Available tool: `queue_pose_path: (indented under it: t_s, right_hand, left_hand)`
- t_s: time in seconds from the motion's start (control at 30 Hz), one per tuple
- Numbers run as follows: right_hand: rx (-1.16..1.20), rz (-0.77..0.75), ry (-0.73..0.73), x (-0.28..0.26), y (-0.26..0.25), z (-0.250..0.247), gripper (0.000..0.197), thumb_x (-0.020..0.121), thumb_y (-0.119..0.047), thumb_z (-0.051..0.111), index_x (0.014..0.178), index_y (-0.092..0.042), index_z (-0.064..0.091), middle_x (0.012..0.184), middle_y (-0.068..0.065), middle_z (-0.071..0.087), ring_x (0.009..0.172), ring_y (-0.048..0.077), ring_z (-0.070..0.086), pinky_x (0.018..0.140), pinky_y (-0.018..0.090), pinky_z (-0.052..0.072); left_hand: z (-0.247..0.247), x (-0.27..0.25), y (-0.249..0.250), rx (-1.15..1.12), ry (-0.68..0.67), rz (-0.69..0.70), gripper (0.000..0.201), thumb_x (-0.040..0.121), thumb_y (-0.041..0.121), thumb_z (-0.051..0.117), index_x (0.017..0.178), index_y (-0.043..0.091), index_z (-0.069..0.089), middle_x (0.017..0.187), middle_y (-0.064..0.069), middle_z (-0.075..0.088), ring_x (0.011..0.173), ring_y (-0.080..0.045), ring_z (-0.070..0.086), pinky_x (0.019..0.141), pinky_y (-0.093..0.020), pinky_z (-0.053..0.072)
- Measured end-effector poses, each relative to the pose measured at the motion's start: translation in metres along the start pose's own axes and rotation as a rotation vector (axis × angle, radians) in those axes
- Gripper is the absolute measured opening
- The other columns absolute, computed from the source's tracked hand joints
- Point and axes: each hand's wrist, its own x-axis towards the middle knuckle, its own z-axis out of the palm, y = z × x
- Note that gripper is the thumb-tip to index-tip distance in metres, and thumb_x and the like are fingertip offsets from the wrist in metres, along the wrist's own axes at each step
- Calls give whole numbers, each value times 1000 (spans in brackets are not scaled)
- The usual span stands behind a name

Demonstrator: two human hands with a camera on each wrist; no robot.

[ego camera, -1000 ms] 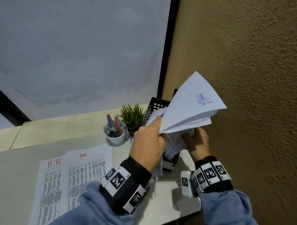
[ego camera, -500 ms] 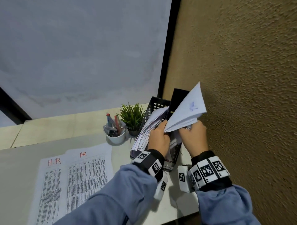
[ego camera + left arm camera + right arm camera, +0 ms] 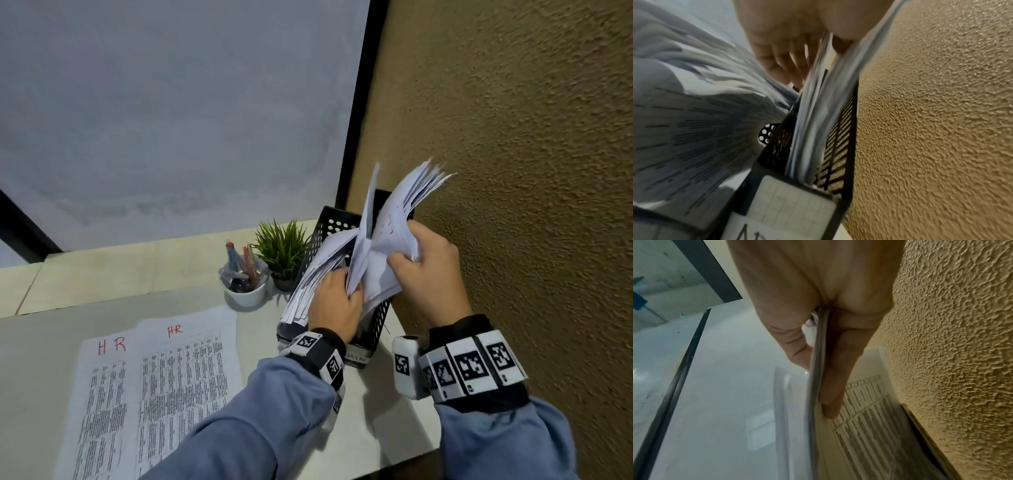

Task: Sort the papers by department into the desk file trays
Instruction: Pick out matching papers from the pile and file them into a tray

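A black mesh file tray [image 3: 376, 325] stands against the brown wall, and its front label [image 3: 791, 209] begins "AD". My right hand [image 3: 400, 260] pinches a fanned stack of white papers [image 3: 390, 236] between thumb and fingers [image 3: 830, 382], upright over the tray's right slot. My left hand [image 3: 346, 291] reaches into the tray. Its fingers [image 3: 781, 65] lie on one side of those sheets and its thumb on the other, near their lower edge. Another stack of papers [image 3: 318, 274] leans left in the neighbouring slot. Two printed sheets marked "HR" [image 3: 185, 377] lie flat on the desk.
A white cup of pens [image 3: 245, 287] and a small potted plant [image 3: 281, 250] stand just left of the tray. The rough brown wall [image 3: 531, 205] runs close along the right. The desk's front edge [image 3: 394, 462] is near my right wrist.
The held papers have swung from a raised, tilted fan to a more upright one low over the tray. My left hand has dropped from the top of the stack down into the tray.
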Motion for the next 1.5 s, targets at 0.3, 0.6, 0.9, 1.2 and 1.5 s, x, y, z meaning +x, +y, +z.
queue_pose_path:
  t_s: [0.3,0.6,0.9,1.2,1.5]
  right_hand:
    - [-82,-33,-36,-1,11,-2,14,74,-11,51,83,-1,53,74,23,57,69,39,51,59,43,47]
    - [0,161,-114,-18,41,32,17,75,-3,56,81,-18,59,67,1,61,63,26,54,55,23,40]
    - [34,303,27,-21,45,36,16,76,-4,58,88,-11,49,75,8,59,62,23,49,54,33,36]
    - [-70,357,57,-25,46,46,42,78,-7,51,117,-21,51,100,11,67,87,31,62,73,36,52]
    - [-146,513,14,-25,36,60,43,91,-35,51,128,-17,42,113,18,63,99,37,60,73,35,42]
  left_hand:
    - [-8,5,-1,204,-109,-52,25,91,15,43,106,3,58,105,-16,59,96,-35,59,81,-39,46]
    - [-14,-2,8,69,-11,99,29,92,14,41,116,5,55,105,-14,57,92,-34,56,81,-44,47]
    - [-12,-8,-2,184,-141,96,43,91,22,38,132,14,46,119,-11,58,101,-32,60,85,-40,50]
    - [-5,-3,1,222,-166,71,35,92,14,44,127,10,43,105,-20,65,95,-39,63,79,-44,51]
    - [-11,4,16,256,-249,99,42,93,14,42,134,9,36,107,-23,64,95,-40,62,79,-45,51]
